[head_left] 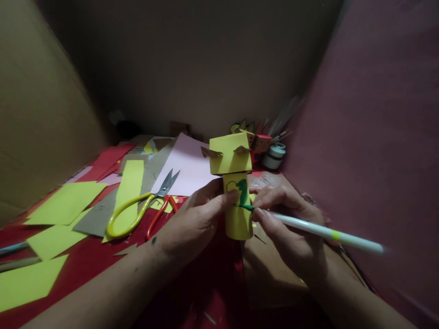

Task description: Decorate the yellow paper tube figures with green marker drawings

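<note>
My left hand (202, 210) is closed around a yellow paper figure (230, 157), its thumb pressed on the front. The figure has a box-shaped head with two brown paper pieces sticking out, on top of a rolled paper tube. Green marks show on the tube: a curved outline and a filled patch. Between the thumb and fingers of my right hand (288, 214) is a white marker (308, 225) with a yellow-green band. Its green tip meets the tube at the lower end of the green patch.
Yellow-and-red-handled scissors (151, 201) lie partly spread on the left, among yellow paper sheets (68, 201), grey card and a pink sheet (190, 160). Behind are a small white pot (274, 155) and a red paper box (262, 142). Walls rise on both sides.
</note>
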`<action>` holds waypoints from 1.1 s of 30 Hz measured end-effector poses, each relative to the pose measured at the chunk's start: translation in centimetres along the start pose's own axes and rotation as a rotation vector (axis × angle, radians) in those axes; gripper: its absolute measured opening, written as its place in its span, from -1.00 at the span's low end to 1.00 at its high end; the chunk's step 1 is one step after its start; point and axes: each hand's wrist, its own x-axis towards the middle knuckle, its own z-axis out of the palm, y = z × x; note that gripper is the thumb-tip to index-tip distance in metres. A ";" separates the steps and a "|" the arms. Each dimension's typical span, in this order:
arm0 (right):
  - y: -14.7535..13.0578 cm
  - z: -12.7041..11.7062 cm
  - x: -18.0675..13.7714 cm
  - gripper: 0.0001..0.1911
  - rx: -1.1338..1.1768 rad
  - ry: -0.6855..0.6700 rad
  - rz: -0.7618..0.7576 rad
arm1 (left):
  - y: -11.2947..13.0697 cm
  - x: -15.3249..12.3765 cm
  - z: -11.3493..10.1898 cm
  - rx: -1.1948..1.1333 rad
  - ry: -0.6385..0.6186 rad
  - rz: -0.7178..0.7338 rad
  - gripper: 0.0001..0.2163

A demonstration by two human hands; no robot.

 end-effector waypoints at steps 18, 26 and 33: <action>0.3 -0.1 -0.3 -0.86 -0.008 0.054 0.016 | -0.1 -0.1 -0.3 0.009 -0.001 -0.051 -0.76; 0.5 0.1 -0.1 -0.89 -0.024 0.110 -0.002 | -0.1 0.0 -0.2 0.061 0.003 -0.007 -0.76; 0.7 -0.2 -0.2 -0.87 -0.079 0.094 -0.039 | 0.1 -0.1 0.1 0.001 0.004 -0.044 -0.76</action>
